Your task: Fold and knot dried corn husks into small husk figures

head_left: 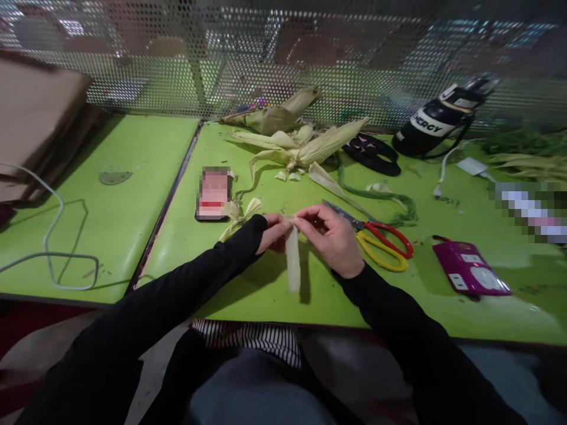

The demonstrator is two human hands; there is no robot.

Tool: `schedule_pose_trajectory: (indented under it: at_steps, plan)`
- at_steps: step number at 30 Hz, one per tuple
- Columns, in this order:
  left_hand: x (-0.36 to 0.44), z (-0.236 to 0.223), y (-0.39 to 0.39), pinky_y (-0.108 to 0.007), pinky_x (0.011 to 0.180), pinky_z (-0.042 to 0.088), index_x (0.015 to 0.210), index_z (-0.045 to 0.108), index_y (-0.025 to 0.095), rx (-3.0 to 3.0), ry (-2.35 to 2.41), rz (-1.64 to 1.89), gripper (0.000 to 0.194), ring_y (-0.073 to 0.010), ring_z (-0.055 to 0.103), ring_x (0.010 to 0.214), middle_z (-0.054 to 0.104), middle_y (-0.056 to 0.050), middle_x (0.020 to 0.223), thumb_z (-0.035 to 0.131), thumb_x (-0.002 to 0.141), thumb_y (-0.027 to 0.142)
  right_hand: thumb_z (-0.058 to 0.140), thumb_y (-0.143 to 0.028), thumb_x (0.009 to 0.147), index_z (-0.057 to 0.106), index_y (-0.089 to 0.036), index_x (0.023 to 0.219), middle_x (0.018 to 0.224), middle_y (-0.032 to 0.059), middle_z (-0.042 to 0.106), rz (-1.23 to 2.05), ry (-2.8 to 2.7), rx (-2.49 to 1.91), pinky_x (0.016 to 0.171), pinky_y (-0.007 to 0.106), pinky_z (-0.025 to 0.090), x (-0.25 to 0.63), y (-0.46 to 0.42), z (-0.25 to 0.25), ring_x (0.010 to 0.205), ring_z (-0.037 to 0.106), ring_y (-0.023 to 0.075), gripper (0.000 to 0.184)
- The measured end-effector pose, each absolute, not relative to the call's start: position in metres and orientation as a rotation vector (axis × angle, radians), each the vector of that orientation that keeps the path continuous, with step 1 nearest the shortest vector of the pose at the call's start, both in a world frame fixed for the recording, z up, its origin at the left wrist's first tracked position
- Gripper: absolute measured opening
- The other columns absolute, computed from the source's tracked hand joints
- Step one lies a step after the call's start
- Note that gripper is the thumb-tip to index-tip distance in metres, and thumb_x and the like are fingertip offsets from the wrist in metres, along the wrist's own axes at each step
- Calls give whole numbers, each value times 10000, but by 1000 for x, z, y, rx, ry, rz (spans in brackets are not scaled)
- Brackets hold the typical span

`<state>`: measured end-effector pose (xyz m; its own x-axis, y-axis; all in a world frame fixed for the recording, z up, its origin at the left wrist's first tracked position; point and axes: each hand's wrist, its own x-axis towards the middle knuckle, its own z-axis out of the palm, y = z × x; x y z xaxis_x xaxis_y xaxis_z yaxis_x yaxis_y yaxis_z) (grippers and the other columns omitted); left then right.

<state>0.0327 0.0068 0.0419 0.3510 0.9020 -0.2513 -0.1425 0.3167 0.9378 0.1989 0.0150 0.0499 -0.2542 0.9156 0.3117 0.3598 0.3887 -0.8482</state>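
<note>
A pale strip of corn husk (293, 265) hangs down over the green table, pinched at its top end. My left hand (272, 232) and my right hand (328, 239) meet there with fingertips closed on it. Just right of my right hand lie scissors (384, 242) with one red and one yellow handle. Left of my left hand is a tied piece of husk (241, 213). Larger corn husks (301, 144) are heaped beyond my hands, with small cut bits in front of them.
A phone (214, 195) lies to the left. At the back right stand a black bottle (432, 123) and a dark flat holder (374, 154). Green strands (385, 200) curve behind the scissors. A purple power socket (470, 268) sits at right. A perforated metal screen (266, 59) borders the table.
</note>
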Motion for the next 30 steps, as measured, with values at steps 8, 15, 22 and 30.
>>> schedule_pose_trajectory:
  at_steps: [8,15,22,30]
  plan:
    - [30,41,8,-193,501,441,717,547,148,1132,1035,922,214,-73,531,459,549,41,506,585,885,275,632,-277,852,670,-175,832,737,9,685,802,-1862,-1148,538,240,469,197,14,50,594,585,115,111]
    - [27,26,13,-186,496,393,743,574,135,1444,1114,978,141,-59,489,489,544,38,553,632,826,234,646,-277,842,676,-168,813,725,18,682,794,-1959,-1161,488,237,444,200,14,51,566,566,114,117]
    - [25,33,11,-194,495,393,755,595,137,1511,1140,978,142,-71,496,490,554,28,542,608,829,257,650,-317,867,673,-197,815,735,25,686,604,-2057,-1099,553,279,466,199,11,54,615,584,139,132]
    - [24,44,17,-180,447,349,687,525,155,1179,1114,1149,126,-51,452,436,503,57,519,595,792,159,658,-327,861,665,-236,803,759,18,675,737,-1924,-831,623,319,504,214,1,55,657,591,154,108]
